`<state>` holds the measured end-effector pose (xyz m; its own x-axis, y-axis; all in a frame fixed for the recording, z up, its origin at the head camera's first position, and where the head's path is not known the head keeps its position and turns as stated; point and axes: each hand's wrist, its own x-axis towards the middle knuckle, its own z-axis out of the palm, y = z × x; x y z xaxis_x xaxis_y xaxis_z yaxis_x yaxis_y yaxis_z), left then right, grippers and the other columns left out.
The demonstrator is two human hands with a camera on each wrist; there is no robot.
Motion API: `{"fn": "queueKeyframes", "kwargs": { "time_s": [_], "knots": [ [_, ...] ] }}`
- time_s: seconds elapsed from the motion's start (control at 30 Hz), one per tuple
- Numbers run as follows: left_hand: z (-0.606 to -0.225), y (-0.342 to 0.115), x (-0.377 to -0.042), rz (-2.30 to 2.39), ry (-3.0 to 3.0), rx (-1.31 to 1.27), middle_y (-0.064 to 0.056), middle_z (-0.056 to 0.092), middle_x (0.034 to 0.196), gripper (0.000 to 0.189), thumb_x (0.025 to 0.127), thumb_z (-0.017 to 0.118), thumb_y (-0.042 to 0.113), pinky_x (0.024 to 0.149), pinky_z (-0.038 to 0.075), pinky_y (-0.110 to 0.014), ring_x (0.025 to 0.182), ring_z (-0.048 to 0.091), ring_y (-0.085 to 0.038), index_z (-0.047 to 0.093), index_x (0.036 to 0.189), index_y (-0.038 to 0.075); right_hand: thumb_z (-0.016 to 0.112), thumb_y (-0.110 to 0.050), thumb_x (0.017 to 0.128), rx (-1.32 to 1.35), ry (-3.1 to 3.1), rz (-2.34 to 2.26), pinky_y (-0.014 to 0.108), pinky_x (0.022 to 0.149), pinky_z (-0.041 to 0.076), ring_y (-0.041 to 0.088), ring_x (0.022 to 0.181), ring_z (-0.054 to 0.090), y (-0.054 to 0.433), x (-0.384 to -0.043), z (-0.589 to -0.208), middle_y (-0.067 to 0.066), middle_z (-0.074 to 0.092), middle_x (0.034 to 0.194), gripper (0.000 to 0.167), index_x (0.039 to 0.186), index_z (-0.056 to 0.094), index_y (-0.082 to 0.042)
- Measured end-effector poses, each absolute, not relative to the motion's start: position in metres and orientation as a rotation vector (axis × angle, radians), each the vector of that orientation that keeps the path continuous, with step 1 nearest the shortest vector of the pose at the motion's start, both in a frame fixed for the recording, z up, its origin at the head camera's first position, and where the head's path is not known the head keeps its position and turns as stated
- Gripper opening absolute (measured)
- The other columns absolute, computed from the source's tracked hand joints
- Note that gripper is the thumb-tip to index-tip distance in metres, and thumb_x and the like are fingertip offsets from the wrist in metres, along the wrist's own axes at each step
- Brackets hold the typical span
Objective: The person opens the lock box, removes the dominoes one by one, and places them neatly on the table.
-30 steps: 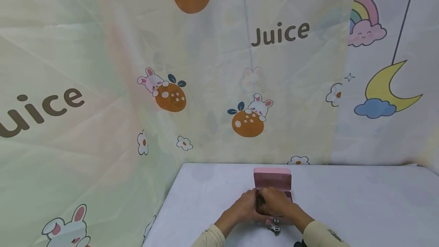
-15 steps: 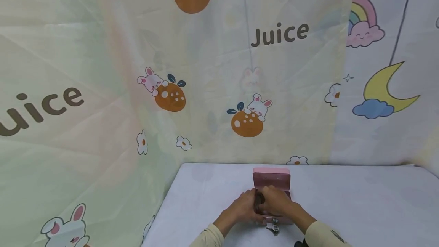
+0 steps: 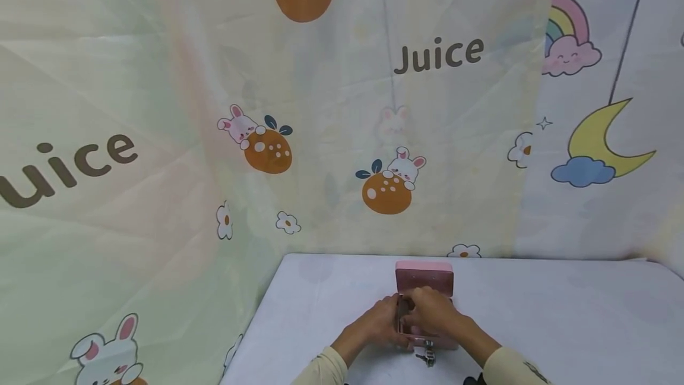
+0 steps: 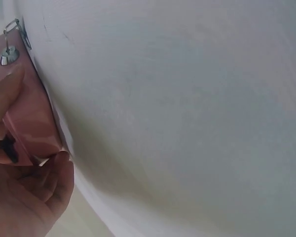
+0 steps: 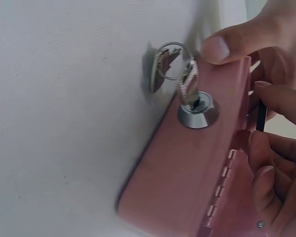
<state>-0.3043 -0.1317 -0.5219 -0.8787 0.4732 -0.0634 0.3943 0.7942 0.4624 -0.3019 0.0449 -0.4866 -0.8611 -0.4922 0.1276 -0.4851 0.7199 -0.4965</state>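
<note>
A pink metal cash box stands on the table with its lid raised at the back. My left hand grips the left end of the box; its thumb lies on the front wall in the left wrist view. My right hand reaches into the box, and its thumb and finger pinch a thin black piece. What kind of thing that is cannot be made out. In the front lock sits a key, with a ring of further keys hanging from it.
A white cloth covers the table. Behind it hangs a printed curtain with rabbits and oranges. Part of a dark object shows at the bottom edge, beside the right sleeve.
My right hand has risen slightly inside the box, and its forearm has shifted a little to the right. My left hand keeps its hold on the box's left end.
</note>
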Motion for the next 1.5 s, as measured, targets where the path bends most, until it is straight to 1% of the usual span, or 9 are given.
{"fn": "queueKeyframes", "kwargs": {
  "time_s": [0.13, 0.37, 0.6, 0.8, 0.93, 1.03, 1.17, 1.33, 1.5],
  "knots": [
    [-0.521, -0.133, -0.305, 0.656, 2.799, 0.726, 0.003, 0.061, 0.125, 0.092, 0.067, 0.093, 0.038, 0.1, 0.049, -0.027, 0.111, 0.054, -0.004, 0.046, 0.143, 0.016, 0.086, -0.014, 0.075, -0.808, 2.912, -0.855, 0.034, 0.071, 0.056, 0.01, 0.076, 0.059, 0.046, -0.299, -0.483, -0.003, 0.072, 0.089, 0.037, 0.109, 0.073, -0.009],
    [-0.521, -0.135, -0.304, 0.708, 2.774, 0.74, 0.006, 0.06, 0.127, 0.09, 0.068, 0.093, 0.036, 0.103, 0.048, -0.029, 0.114, 0.054, -0.004, 0.046, 0.143, 0.019, 0.087, -0.013, 0.072, -0.794, 2.889, -0.875, 0.032, 0.067, 0.052, 0.011, 0.076, 0.058, 0.049, -0.292, -0.474, -0.005, 0.071, 0.088, 0.046, 0.115, 0.072, -0.006],
    [-0.521, -0.137, -0.302, 0.714, 2.772, 0.705, 0.007, 0.055, 0.142, 0.094, 0.074, 0.088, 0.045, 0.109, 0.046, -0.037, 0.13, 0.053, -0.012, 0.036, 0.152, 0.03, 0.09, -0.022, 0.072, -0.809, 2.863, -0.861, 0.031, 0.064, 0.052, 0.009, 0.071, 0.056, 0.055, -0.277, -0.467, -0.007, 0.068, 0.082, 0.046, 0.113, 0.072, -0.008],
    [-0.518, -0.138, -0.301, 0.691, 2.789, 0.715, 0.003, 0.05, 0.15, 0.089, 0.081, 0.081, 0.047, 0.111, 0.044, -0.039, 0.137, 0.049, -0.017, 0.033, 0.155, 0.029, 0.091, -0.027, 0.07, -0.816, 2.894, -0.812, 0.034, 0.067, 0.052, 0.011, 0.073, 0.055, 0.058, -0.269, -0.464, -0.005, 0.067, 0.083, 0.048, 0.111, 0.072, -0.008],
    [-0.519, -0.139, -0.304, 0.714, 2.774, 0.742, 0.005, 0.052, 0.149, 0.084, 0.084, 0.08, 0.041, 0.112, 0.044, -0.037, 0.137, 0.05, -0.015, 0.035, 0.154, 0.028, 0.091, -0.032, 0.07, -0.889, 2.913, -0.79, 0.034, 0.07, 0.05, 0.008, 0.076, 0.055, 0.06, -0.264, -0.463, -0.013, 0.065, 0.084, 0.041, 0.103, 0.071, -0.017],
    [-0.52, -0.139, -0.306, 0.714, 2.775, 0.757, 0.004, 0.052, 0.149, 0.084, 0.084, 0.081, 0.038, 0.112, 0.043, -0.036, 0.137, 0.05, -0.015, 0.036, 0.154, 0.026, 0.09, -0.032, 0.071, -0.977, 2.899, -0.808, 0.028, 0.068, 0.046, 0.004, 0.076, 0.054, 0.061, -0.258, -0.462, -0.018, 0.062, 0.083, 0.033, 0.095, 0.069, -0.023],
    [-0.519, -0.14, -0.305, 0.69, 2.795, 0.781, 0.002, 0.055, 0.146, 0.083, 0.084, 0.081, 0.039, 0.111, 0.044, -0.033, 0.135, 0.052, -0.014, 0.039, 0.153, 0.022, 0.087, -0.027, 0.074, -1.051, 2.815, -0.85, 0.022, 0.062, 0.043, 0.0, 0.072, 0.05, 0.061, -0.25, -0.46, -0.018, 0.062, 0.082, 0.026, 0.093, 0.07, -0.02],
    [-0.514, -0.138, -0.303, 0.659, 2.807, 0.773, -0.001, 0.057, 0.143, 0.083, 0.084, 0.08, 0.039, 0.109, 0.046, -0.033, 0.132, 0.054, -0.014, 0.039, 0.153, 0.02, 0.088, -0.028, 0.074, -1.04, 2.714, -0.861, 0.022, 0.063, 0.046, -0.001, 0.072, 0.05, 0.057, -0.242, -0.462, -0.017, 0.064, 0.083, 0.034, 0.1, 0.075, -0.012],
    [-0.512, -0.137, -0.302, 0.65, 2.805, 0.727, -0.002, 0.057, 0.143, 0.085, 0.084, 0.079, 0.045, 0.107, 0.048, -0.035, 0.131, 0.055, -0.015, 0.038, 0.155, 0.024, 0.089, -0.027, 0.073, -1.006, 2.646, -0.821, 0.022, 0.061, 0.046, 0.0, 0.068, 0.05, 0.047, -0.236, -0.47, -0.016, 0.061, 0.076, 0.027, 0.094, 0.075, -0.016]
  ]
}}
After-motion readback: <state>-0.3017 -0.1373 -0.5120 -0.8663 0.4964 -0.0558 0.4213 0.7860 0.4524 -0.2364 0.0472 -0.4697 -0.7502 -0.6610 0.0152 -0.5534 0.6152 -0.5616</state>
